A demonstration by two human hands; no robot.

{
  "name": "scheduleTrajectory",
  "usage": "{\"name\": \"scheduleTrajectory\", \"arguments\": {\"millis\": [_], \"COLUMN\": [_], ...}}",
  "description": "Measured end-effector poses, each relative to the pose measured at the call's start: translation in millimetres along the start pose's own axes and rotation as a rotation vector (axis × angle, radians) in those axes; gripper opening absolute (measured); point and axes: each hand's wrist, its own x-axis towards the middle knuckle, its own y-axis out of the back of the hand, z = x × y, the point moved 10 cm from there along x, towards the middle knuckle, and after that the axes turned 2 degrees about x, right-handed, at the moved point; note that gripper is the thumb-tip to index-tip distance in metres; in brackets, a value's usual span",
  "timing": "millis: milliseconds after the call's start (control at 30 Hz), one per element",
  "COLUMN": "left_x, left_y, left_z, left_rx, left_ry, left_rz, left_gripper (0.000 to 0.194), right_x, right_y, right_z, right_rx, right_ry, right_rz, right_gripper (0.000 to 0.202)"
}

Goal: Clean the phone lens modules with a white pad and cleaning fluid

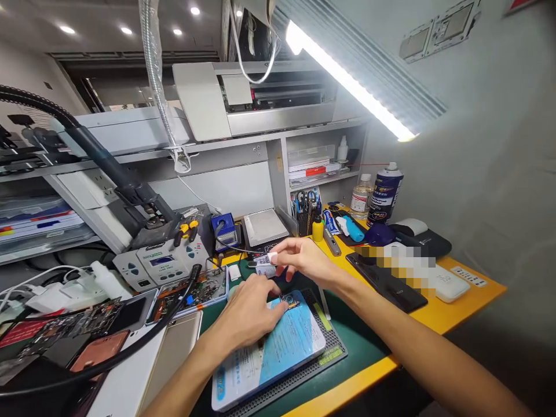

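Note:
My right hand (302,262) is above the far edge of the box, its fingers closed at the end of a small grey-white container with a printed label (263,260). My left hand (254,310) lies over a flat blue-and-white box (286,341), fingers curled and mostly hidden from me. Its thumb presses against a small electronic part (291,300) with a round element, near the box's far end. Beneath the box is a grey perforated mat (334,346) on the green work surface (362,336).
At left stand a soldering station (163,263) and a tray of circuit boards (217,289), with a black hose (147,347) curving in front. Phones (391,284) lie at right. A spray can (384,194), a clear bottle (360,197) and a yellow bottle (318,230) stand behind.

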Motion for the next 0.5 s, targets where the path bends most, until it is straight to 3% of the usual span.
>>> {"name": "scheduleTrajectory", "arguments": {"millis": [100, 267, 500], "left_x": [3.1, 0.7, -10.6], "left_y": [-0.5, 5.3, 26.4], "left_z": [3.4, 10.2, 5.5], "left_rx": [0.031, 0.083, 0.139], "left_ry": [-0.011, -0.063, -0.137], "left_rz": [-0.003, 0.096, 0.272], "left_gripper": [0.022, 0.018, 0.021], "right_x": [-2.9, -5.6, -15.4], "right_y": [-5.0, 4.1, 1.3], "right_z": [5.9, 7.5, 15.1], "right_rx": [0.032, 0.065, 0.143], "right_ry": [-0.007, -0.054, -0.202], "right_rz": [0.021, 0.042, -0.093], "right_gripper": [0.020, 0.021, 0.017]}}
